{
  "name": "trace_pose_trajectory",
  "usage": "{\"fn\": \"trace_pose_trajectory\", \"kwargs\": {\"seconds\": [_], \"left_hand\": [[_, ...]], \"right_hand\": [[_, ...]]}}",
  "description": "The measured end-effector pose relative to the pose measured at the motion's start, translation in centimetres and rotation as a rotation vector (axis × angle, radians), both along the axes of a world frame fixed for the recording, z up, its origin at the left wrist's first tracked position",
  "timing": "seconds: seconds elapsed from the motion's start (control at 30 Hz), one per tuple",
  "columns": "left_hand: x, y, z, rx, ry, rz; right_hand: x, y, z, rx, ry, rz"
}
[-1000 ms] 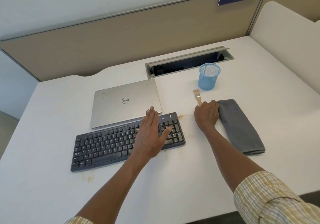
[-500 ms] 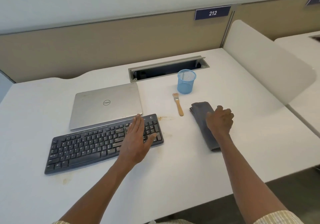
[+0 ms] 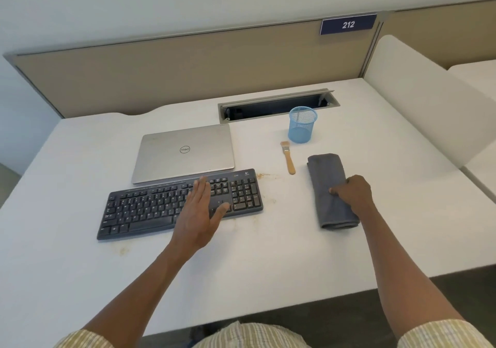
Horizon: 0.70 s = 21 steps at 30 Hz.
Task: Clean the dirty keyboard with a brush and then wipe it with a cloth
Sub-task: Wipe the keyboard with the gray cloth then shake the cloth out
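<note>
Sleeves (image 3: 442,334) at the bottom edge, striped, w/ both your forearms reaching out over the desk (image 3: 67,267). Left hand (image 3: 198,213) lies flat on the keyboard (image 3: 150,210), fingers straight and spread, thumb out toward the numpad side, gripping nothing, just pressing it steady. Keyboard sits near the front-centre of the desk, angled a bit, its right end farther from you than its left. Brownish crumbs and smudges (image 3: 264,176) show on the desk just off its right end and below its left front corner, so it looks like dirt is about.

Right hand (image 3: 354,193) is on the folded grey cloth (image 3: 332,189), fingers curled down into the fabric, pinching it approx mid-length. Cloth lies flat on the desk, not lifted.

Farther out, the brush (image 3: 288,158) lies by itself between keyboard and cloth, bristles pointing away from you, nobody touching it. Behind it the blue mesh cup (image 3: 302,124); closed laptop (image 3: 185,151) sits just behind the keyboard; cable tray (image 3: 276,104) open at the back.

Progress, judging from this: you've got the cloth in hand, so you're likely at the wipe step. Whether brushing is fully done, can't tell. Wiping itself not yet begun.
</note>
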<state>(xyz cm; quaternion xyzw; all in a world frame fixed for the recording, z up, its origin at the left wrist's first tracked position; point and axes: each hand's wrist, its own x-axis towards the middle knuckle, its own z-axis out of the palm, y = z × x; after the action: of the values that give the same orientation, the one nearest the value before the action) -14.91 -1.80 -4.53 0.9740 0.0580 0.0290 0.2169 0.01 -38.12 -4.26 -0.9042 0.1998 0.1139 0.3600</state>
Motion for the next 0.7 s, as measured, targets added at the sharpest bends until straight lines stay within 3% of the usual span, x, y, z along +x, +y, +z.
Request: {"fn": "trace_pose_trajectory", "kwargs": {"seconds": [0.1, 0.27, 0.33, 0.43, 0.57, 0.7], "left_hand": [[-0.7, 1.7, 0.2, 0.006, -0.001, 0.03], [-1.3, 5.5, 0.2, -0.002, -0.012, 0.058], [-1.5, 7.3, 0.2, 0.001, -0.021, 0.066], [-2.0, 10.1, 0.1, -0.009, -0.027, 0.08], [-2.9, 14.4, -0.4, -0.021, -0.038, 0.104], [-3.8, 18.4, -1.2, -0.021, -0.001, 0.093]], "right_hand": [[-0.7, 1.1, 1.9, 0.116, -0.096, 0.016], [-1.9, 5.5, 5.9, 0.089, -0.278, 0.175], [-2.0, 8.2, 7.3, -0.013, -0.328, 0.241], [-2.4, 13.5, 8.8, -0.329, -0.416, 0.29], [-3.3, 20.8, 7.0, -0.591, -0.45, 0.353], [-4.7, 25.8, 2.9, -0.623, -0.313, 0.479]]}}
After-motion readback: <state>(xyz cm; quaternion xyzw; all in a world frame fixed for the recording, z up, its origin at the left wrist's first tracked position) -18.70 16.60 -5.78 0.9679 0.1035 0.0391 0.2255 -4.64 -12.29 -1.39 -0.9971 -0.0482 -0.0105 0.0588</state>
